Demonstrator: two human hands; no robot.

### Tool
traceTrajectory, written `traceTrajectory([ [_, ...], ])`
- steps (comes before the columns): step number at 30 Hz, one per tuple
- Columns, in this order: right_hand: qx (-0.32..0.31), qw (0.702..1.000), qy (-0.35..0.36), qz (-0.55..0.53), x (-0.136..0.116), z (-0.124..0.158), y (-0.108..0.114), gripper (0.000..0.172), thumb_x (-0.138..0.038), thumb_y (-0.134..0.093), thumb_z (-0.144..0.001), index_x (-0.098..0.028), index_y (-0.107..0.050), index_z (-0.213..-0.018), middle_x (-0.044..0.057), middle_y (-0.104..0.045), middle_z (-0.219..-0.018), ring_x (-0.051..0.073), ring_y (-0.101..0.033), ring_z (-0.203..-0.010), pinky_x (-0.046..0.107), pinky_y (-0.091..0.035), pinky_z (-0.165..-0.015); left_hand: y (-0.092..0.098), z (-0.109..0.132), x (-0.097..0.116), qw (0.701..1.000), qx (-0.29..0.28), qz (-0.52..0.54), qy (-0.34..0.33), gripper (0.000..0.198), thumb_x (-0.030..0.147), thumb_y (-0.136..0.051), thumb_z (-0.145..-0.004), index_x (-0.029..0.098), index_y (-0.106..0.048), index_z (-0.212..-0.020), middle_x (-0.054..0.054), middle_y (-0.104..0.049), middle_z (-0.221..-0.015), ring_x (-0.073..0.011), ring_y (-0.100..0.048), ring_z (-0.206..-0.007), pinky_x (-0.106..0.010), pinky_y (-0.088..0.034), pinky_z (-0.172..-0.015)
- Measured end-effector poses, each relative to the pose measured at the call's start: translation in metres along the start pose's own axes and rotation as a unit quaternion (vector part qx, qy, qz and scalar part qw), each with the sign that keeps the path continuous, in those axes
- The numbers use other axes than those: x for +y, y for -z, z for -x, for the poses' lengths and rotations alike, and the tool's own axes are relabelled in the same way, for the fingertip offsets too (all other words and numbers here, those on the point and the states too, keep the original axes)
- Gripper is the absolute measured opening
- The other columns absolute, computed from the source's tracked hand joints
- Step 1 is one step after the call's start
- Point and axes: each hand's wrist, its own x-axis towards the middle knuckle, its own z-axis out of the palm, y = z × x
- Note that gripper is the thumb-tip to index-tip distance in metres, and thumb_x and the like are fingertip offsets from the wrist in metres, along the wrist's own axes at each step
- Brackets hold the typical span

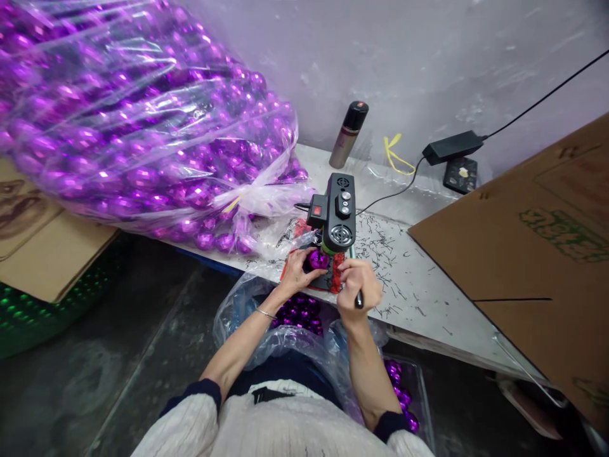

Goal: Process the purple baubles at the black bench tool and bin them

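My left fingers [301, 256] pinch purple ball [318, 259] near front edge of table [428, 298]; right fingers [353, 277] grip lever handle [359, 300] of black machine [342, 209].

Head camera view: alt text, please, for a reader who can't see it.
A person's left hand holds a shiny purple ball at a black machine while the right hand grips a handle beside it. A big clear bag of similar balls lies to the left.
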Motion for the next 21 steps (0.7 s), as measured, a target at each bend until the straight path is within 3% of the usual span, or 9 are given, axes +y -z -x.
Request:
traceTrajectory([
  [2,-0.021,0.999,-0.032,0.003,-0.010,-0.014,0.006,0.027,-0.017,-0.041,-0.098,-0.022,-0.054,-0.075,0.002,-0.062,-0.072,0.016,-0.063,-0.071,0.032,-0.048,-0.066,0.006,0.008,0.005,1.000,0.014,0.004,-0.016,0.064,0.054,-0.077,-0.082,0.019,-0.058,-0.131,-0.013,-0.070,-0.118,-0.0286,-0.067,-0.112,-0.047,-0.051,-0.099],
  [5,-0.029,0.999,-0.016,-0.001,-0.013,-0.020,0.010,0.026,-0.015,-0.043,-0.097,-0.022,-0.054,-0.075,0.002,-0.062,-0.071,0.016,-0.064,-0.071,0.032,-0.048,-0.066,0.021,0.039,0.013,0.995,0.008,-0.009,-0.095,0.066,0.051,-0.073,-0.086,0.021,-0.051,-0.141,-0.016,-0.067,-0.129,-0.0297,-0.064,-0.120,-0.049,-0.050,-0.103],
  [9,-0.030,0.999,0.020,-0.002,-0.005,-0.006,0.007,0.026,-0.011,-0.043,-0.095,-0.022,-0.054,-0.075,0.001,-0.062,-0.070,0.016,-0.065,-0.073,0.032,-0.047,-0.065,0.036,0.098,0.021,0.975,-0.100,-0.086,-0.182,0.046,0.033,-0.064,-0.094,0.025,-0.055,-0.139,-0.017,-0.060,-0.140,-0.0296,-0.060,-0.126,-0.048,-0.052,-0.101],
  [12,-0.016,1.000,0.022,-0.004,-0.001,0.001,0.003,0.026,-0.009,-0.043,-0.094,-0.022,-0.054,-0.075,0.001,-0.062,-0.069,0.016,-0.066,-0.073,0.031,-0.047,-0.065,0.041,0.112,0.020,0.965,-0.141,-0.105,-0.192,0.055,0.047,-0.066,-0.091,0.021,-0.056,-0.138,-0.021,-0.059,-0.141,-0.0336,-0.058,-0.128,-0.051,-0.052,-0.101],
  [14,-0.013,1.000,0.018,-0.006,-0.001,0.002,0.002,0.026,-0.010,-0.043,-0.095,-0.022,-0.054,-0.074,0.001,-0.062,-0.070,0.017,-0.066,-0.073,0.032,-0.048,-0.065,0.048,0.092,0.015,0.970,-0.124,-0.099,-0.184,0.054,0.050,-0.063,-0.093,0.020,-0.057,-0.137,-0.020,-0.060,-0.140,-0.0329,-0.059,-0.129,-0.052,-0.051,-0.103],
  [16,-0.016,1.000,0.018,-0.007,-0.002,0.001,0.002,0.026,-0.011,-0.043,-0.095,-0.023,-0.054,-0.074,0.001,-0.062,-0.069,0.017,-0.066,-0.072,0.032,-0.048,-0.065,0.059,0.051,0.003,0.981,-0.063,-0.110,-0.147,0.037,0.035,-0.052,-0.099,0.020,-0.061,-0.132,-0.018,-0.064,-0.136,-0.0294,-0.061,-0.127,-0.052,-0.050,-0.106],
  [18,-0.015,1.000,0.022,-0.007,-0.003,-0.001,0.001,0.027,-0.011,-0.043,-0.095,-0.023,-0.053,-0.074,0.001,-0.061,-0.069,0.017,-0.065,-0.071,0.032,-0.047,-0.064,0.075,-0.002,-0.013,0.986,0.007,-0.159,-0.055,0.032,0.021,-0.046,-0.099,0.017,-0.067,-0.123,-0.018,-0.067,-0.129,-0.0302,-0.063,-0.123,-0.053,-0.048,-0.108],
  [21,-0.008,1.000,0.025,-0.005,-0.004,-0.002,0.000,0.027,-0.011,-0.043,-0.096,-0.023,-0.052,-0.074,0.001,-0.061,-0.069,0.015,-0.064,-0.069,0.031,-0.047,-0.063,0.095,-0.074,-0.043,0.969,0.014,-0.224,0.100,0.027,0.012,-0.049,-0.091,0.008,-0.072,-0.105,-0.024,-0.071,-0.111,-0.0397,-0.064,-0.118,-0.059,-0.046,-0.106],
])
